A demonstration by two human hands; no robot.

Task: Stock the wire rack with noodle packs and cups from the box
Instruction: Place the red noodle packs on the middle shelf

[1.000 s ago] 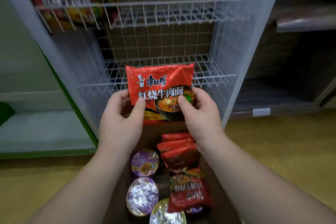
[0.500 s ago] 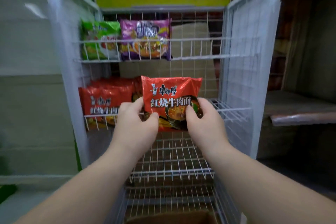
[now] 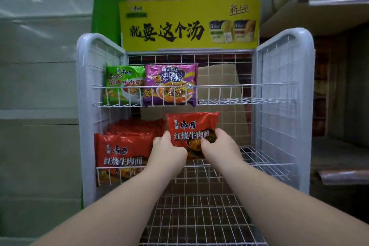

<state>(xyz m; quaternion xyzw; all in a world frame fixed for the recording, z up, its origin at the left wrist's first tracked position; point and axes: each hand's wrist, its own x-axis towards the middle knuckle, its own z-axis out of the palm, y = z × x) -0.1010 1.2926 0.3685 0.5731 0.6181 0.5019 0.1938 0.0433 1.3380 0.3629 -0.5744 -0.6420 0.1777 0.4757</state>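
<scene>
Here, left hand (image 3: pixel 166 151) and right hand (image 3: pixel 218 149) both pinch the lower edge of a red plastic noodle pack (image 3: pixel 191 130), upright over the white wire rack's (image 3: pixel 279 94) middle shelf, beside stacked red packs (image 3: pixel 123 152). Above: green pack (image 3: pixel 123 84), purple pack (image 3: pixel 170 84).

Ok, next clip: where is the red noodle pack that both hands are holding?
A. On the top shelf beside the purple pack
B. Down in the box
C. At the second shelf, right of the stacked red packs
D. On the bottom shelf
C: the left hand and right hand grip the red noodle pack at the second shelf, right of the stacked red packs.
</scene>
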